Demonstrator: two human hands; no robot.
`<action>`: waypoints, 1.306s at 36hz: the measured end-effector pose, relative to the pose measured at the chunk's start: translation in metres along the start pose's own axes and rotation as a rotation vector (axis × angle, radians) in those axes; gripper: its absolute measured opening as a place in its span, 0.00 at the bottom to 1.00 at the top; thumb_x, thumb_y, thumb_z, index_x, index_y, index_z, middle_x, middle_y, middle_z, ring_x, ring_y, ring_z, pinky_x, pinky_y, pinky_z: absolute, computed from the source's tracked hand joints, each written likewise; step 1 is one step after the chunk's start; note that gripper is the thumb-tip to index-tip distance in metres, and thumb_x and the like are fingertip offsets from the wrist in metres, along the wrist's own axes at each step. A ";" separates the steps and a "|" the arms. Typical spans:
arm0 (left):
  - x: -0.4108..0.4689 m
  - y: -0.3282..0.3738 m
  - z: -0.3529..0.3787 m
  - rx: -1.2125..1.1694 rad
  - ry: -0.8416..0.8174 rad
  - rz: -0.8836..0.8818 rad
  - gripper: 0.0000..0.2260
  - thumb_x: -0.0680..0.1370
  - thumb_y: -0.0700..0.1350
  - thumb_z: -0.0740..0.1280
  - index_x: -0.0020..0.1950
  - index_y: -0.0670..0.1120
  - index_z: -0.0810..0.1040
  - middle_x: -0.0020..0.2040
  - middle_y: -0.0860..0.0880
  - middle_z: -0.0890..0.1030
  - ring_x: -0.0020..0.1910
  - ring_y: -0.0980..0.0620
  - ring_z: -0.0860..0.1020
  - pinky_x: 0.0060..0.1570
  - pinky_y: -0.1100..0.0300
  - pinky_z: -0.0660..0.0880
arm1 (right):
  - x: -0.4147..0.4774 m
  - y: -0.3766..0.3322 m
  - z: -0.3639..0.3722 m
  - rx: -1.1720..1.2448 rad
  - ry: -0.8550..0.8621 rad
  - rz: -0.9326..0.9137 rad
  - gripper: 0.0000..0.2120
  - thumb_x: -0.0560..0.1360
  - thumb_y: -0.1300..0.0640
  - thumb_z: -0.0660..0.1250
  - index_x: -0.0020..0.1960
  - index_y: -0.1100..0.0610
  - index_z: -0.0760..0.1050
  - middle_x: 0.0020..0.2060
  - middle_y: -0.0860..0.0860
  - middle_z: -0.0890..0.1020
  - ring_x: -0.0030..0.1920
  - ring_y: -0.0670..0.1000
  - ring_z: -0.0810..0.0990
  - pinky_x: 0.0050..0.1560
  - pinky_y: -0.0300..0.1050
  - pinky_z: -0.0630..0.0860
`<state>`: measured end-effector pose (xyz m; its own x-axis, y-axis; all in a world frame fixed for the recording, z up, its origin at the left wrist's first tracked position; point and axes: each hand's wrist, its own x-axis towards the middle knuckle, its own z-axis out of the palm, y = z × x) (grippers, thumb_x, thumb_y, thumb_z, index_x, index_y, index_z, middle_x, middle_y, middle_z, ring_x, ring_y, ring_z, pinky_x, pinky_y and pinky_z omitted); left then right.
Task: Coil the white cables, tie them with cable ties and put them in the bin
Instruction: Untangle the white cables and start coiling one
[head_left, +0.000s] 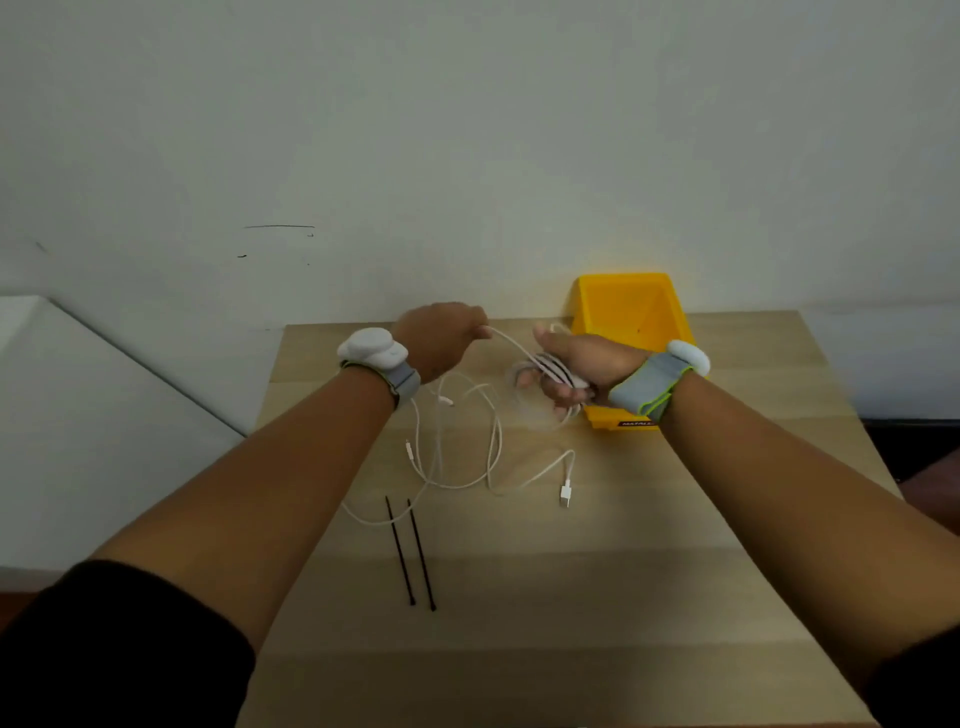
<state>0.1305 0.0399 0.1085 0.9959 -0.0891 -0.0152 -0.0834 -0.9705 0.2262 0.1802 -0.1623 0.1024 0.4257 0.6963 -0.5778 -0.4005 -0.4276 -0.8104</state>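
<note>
**Coiling first cable: feed strand is running left hand → right hand**

White cable is sitting wrapped in several turns around the right hand, raised just in front of the yellow bin. Its free strand is stretching up-left to the left hand, long axis roughly left-right. Left hand is fisted, pinching that strand. Right hand is half-open, fingers acting as the spool. Loose cable slack is lying on the table below; two black cable ties are lying nearer the person, untouched.
</note>
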 end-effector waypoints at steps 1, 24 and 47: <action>0.000 -0.002 0.002 -0.022 -0.004 -0.014 0.14 0.81 0.49 0.55 0.56 0.42 0.75 0.54 0.40 0.79 0.52 0.39 0.77 0.52 0.46 0.74 | -0.006 -0.002 -0.002 0.142 -0.111 -0.005 0.33 0.78 0.37 0.43 0.44 0.62 0.75 0.15 0.48 0.68 0.13 0.45 0.63 0.28 0.38 0.74; -0.001 0.025 -0.005 -0.260 0.148 0.195 0.09 0.73 0.48 0.70 0.46 0.43 0.82 0.43 0.42 0.81 0.43 0.45 0.77 0.45 0.56 0.72 | 0.006 -0.003 -0.013 -0.587 0.377 -0.143 0.33 0.77 0.35 0.46 0.40 0.59 0.78 0.23 0.51 0.78 0.21 0.45 0.76 0.23 0.32 0.72; -0.034 0.048 0.026 -0.144 -0.168 0.295 0.51 0.62 0.68 0.71 0.75 0.54 0.47 0.74 0.51 0.63 0.72 0.48 0.59 0.70 0.47 0.54 | -0.009 0.016 -0.010 -0.629 -0.271 0.061 0.22 0.69 0.72 0.67 0.21 0.57 0.69 0.16 0.48 0.71 0.18 0.43 0.70 0.24 0.33 0.68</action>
<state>0.0913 -0.0096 0.0950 0.9090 -0.4078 -0.0857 -0.3488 -0.8571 0.3791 0.1785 -0.1811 0.0936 0.1664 0.7453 -0.6456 0.1645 -0.6666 -0.7270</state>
